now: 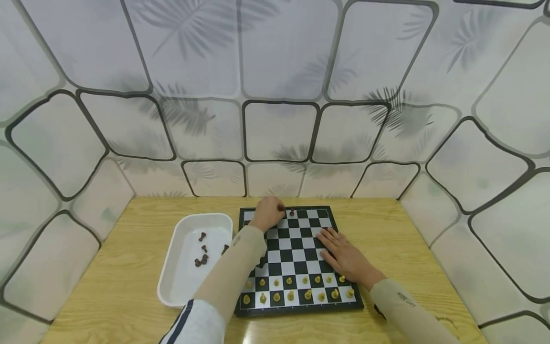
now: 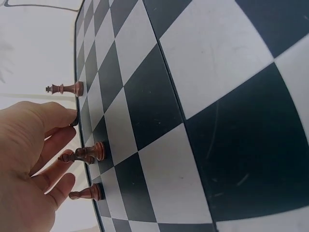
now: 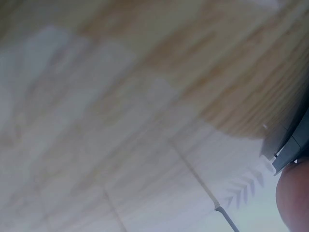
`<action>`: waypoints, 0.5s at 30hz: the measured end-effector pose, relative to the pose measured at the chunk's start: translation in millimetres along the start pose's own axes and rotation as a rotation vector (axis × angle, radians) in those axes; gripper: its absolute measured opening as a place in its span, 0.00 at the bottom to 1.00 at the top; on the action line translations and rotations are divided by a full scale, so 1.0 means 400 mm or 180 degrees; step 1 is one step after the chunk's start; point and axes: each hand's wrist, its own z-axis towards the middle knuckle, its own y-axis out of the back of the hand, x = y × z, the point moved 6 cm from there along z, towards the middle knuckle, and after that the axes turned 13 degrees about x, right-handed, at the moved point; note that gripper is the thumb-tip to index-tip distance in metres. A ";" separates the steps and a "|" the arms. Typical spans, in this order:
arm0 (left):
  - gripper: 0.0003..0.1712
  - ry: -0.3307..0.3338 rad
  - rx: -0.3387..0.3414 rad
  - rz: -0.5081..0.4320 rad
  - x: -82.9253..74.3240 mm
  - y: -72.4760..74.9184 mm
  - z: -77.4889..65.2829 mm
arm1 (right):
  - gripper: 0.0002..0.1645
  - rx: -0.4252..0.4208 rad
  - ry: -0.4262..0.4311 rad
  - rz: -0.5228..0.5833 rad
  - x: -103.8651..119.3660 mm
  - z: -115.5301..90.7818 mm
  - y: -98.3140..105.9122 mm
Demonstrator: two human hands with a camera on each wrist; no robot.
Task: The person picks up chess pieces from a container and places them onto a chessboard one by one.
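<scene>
My left hand (image 1: 268, 212) is at the far edge of the chessboard (image 1: 285, 256). In the left wrist view its thumb and index finger pinch a chess piece (image 2: 74, 121), mostly hidden, with a dark base showing. A brown king (image 2: 67, 89) stands on the back row beside it, and brown pieces (image 2: 91, 192) stand on the near side of the fingers. My right hand (image 1: 343, 255) rests palm down over the board's right edge, fingers extended. Yellow chess pieces (image 1: 290, 295) fill two rows at the board's near side.
Left of the board stands a white tray (image 1: 172, 282) with several brown chess pieces (image 1: 204, 259) lying in it; my left forearm reaches past its right side. The wooden table (image 1: 129, 267) meets patterned cloth walls (image 1: 279, 177) at the back and sides.
</scene>
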 end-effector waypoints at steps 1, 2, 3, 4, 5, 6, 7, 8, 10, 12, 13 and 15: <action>0.08 0.0009 0.0003 -0.0005 0.000 -0.001 0.000 | 0.37 -0.0001 0.0002 0.0004 0.001 0.000 0.001; 0.08 0.0016 -0.0002 -0.0012 -0.001 -0.001 -0.001 | 0.37 0.0005 -0.0003 0.0013 0.001 0.000 0.001; 0.09 0.0020 -0.0005 -0.0016 0.000 -0.002 -0.001 | 0.37 0.0004 -0.0003 0.0018 0.001 0.000 0.001; 0.09 0.0025 -0.0006 -0.0021 0.000 -0.003 -0.001 | 0.37 0.0004 -0.0005 0.0018 0.001 0.000 0.001; 0.09 0.0031 -0.0006 -0.0023 0.000 -0.003 -0.002 | 0.37 0.0006 -0.0008 0.0012 0.001 0.000 0.001; 0.09 0.0032 -0.0010 -0.0017 0.000 -0.003 -0.003 | 0.37 0.0007 -0.0008 0.0011 0.001 0.001 0.000; 0.09 0.0038 -0.0009 -0.0020 -0.001 -0.003 -0.004 | 0.37 0.0016 -0.0017 0.0013 0.001 0.001 0.000; 0.09 0.0045 -0.0004 -0.0019 -0.001 -0.003 -0.004 | 0.37 0.0015 -0.0019 0.0000 0.001 0.002 0.000; 0.09 0.0068 0.0008 -0.0021 0.000 -0.004 -0.005 | 0.37 0.0006 -0.0014 -0.0020 0.001 0.002 -0.001; 0.09 0.0091 0.0017 -0.0008 0.001 -0.005 -0.005 | 0.37 -0.0009 -0.0004 -0.0022 0.000 0.001 -0.002; 0.09 0.0103 0.0026 -0.0009 0.002 -0.006 -0.005 | 0.37 -0.0017 0.0004 -0.0025 0.001 0.001 -0.002; 0.09 0.0118 0.0029 0.0009 0.002 -0.006 -0.004 | 0.37 -0.0038 0.0016 -0.0022 0.001 0.000 -0.001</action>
